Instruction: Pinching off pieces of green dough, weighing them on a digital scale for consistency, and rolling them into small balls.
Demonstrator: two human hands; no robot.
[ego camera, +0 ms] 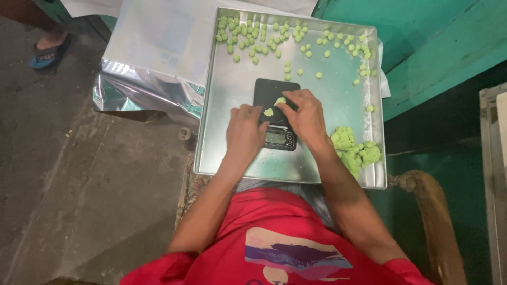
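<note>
View from above of a person seated at a shallow metal tray [232,132], both bare hands working over a small black digital scale [274,113] that stands near the middle of the tray.

Left hand [244,131]: fingers curled loosely and drawn together, fingertips at the left edge of the scale platform, touching or just beside a small piece of green dough [268,112] that lies on the platform. Whether the piece is pinched or merely touched cannot be told.

Right hand [305,117]: fingers bent and closed toward the thumb, pinching a second small piece of green dough [280,101] at the upper part of the scale platform. The hand covers the right side of the scale; the display of the scale shows between the two wrists.

A lump of green dough [353,149], irregular and unportioned, lies in the near right corner of the tray, just beside the right forearm. Many small green dough balls [253,32] lie scattered along the far side of the tray, densest at the far left corner and thinning toward the right edge.

Surroundings: a sheet of silvery foil [132,92] under the left side of the tray; a green painted wall [422,37] to the right; another person's foot in a blue sandal [48,51] on the grey floor [79,184] at upper left. The person wears a red shirt [285,248].
</note>
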